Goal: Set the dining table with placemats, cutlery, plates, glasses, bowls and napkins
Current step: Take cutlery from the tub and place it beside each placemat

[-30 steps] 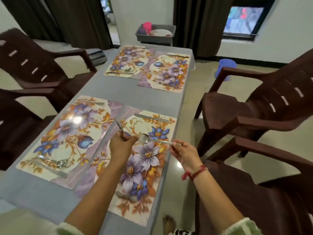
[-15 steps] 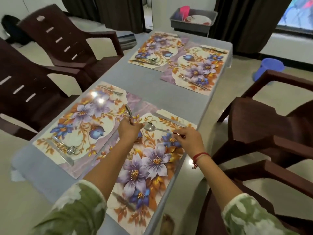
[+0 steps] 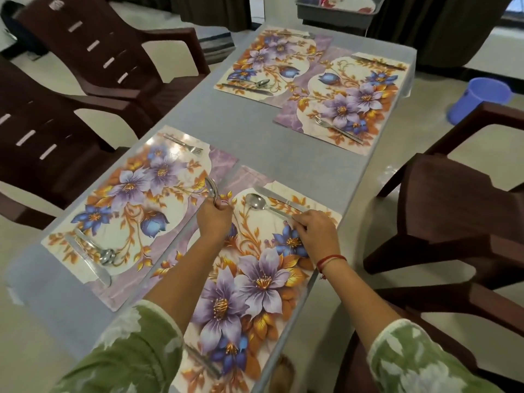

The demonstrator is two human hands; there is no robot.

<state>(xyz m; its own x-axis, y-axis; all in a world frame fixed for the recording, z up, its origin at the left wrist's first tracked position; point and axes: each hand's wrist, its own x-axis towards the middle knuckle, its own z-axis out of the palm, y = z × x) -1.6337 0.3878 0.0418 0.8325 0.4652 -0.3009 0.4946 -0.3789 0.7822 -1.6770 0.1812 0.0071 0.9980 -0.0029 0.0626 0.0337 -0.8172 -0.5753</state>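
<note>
Several floral placemats lie on the grey table [image 3: 249, 131]. On the near right placemat [image 3: 255, 279] a spoon [image 3: 256, 202] lies beside a knife [image 3: 279, 198]; my right hand [image 3: 316, 232] pinches the spoon's handle end. My left hand [image 3: 214, 219] grips more spoons [image 3: 212, 188], whose bowls stick up above my fist. A fork [image 3: 204, 361] lies at that placemat's near end. The near left placemat [image 3: 133, 205] carries a fork [image 3: 184, 143], a spoon [image 3: 106, 255] and a knife [image 3: 90, 265].
Brown plastic chairs stand on the left [image 3: 93, 61] and on the right [image 3: 453, 211]. A grey tub [image 3: 337, 12] with plates sits past the table's far end. A blue bucket [image 3: 479, 99] stands on the floor at the right. Both far placemats [image 3: 348, 100] hold cutlery.
My right hand has lowered the spoon onto the near right placemat beside the knife. The camera has tilted down and moved closer. My left hand keeps its spoons.
</note>
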